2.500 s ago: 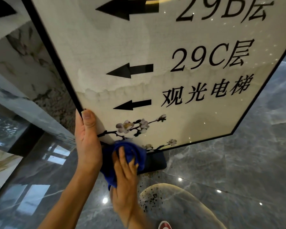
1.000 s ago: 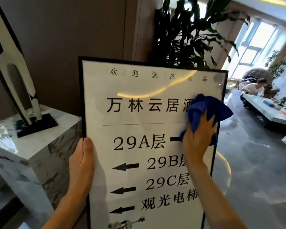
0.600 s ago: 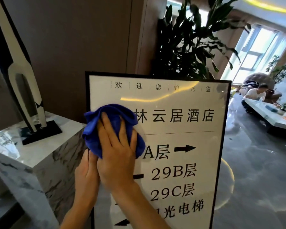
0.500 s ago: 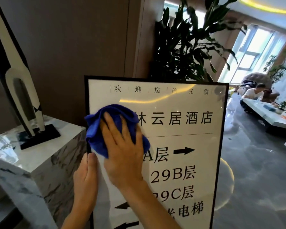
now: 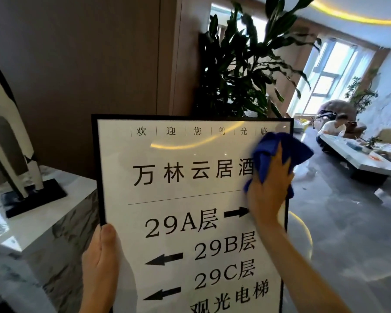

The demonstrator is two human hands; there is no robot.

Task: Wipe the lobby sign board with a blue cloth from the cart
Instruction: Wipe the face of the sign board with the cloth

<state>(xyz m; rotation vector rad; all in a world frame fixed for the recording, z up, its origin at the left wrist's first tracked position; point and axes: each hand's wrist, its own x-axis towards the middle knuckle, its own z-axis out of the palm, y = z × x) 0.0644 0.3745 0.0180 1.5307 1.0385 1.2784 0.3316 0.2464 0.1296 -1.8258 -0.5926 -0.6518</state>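
Wiping step in hand. Sign board (image 5: 190, 199) stands upright on the floor, black-framed, glossy white face with dark lettering and arrows. Right hand (image 5: 266, 195) lies flat against the upper right of the face, fingers fairly straight and spread, pressing the blue cloth (image 5: 271, 150) onto the panel; not clenched round it, more a palm-and-finger press. Cloth is bunched, part of it sticking out past the board's right frame edge, its lower hem showing below the palm. Left hand (image 5: 99, 265) grasps the left frame edge low down, thumb laid on the front face, the other fingers hidden behind the board; it appears to steady the board against the wiping push. Judgement: cloth sits at the right end of a horizontal pass across the title row. Next move likely calls for reversing leftward or dropping a row toward the arrows, keeping the cloth flat and on the panel, left hand holding firm. Nearby: marble plinth (image 5: 43, 222) with a sculpture (image 5: 9, 143) at left, potted plant (image 5: 242, 71) behind the board, people at a low table (image 5: 366, 159) far right.
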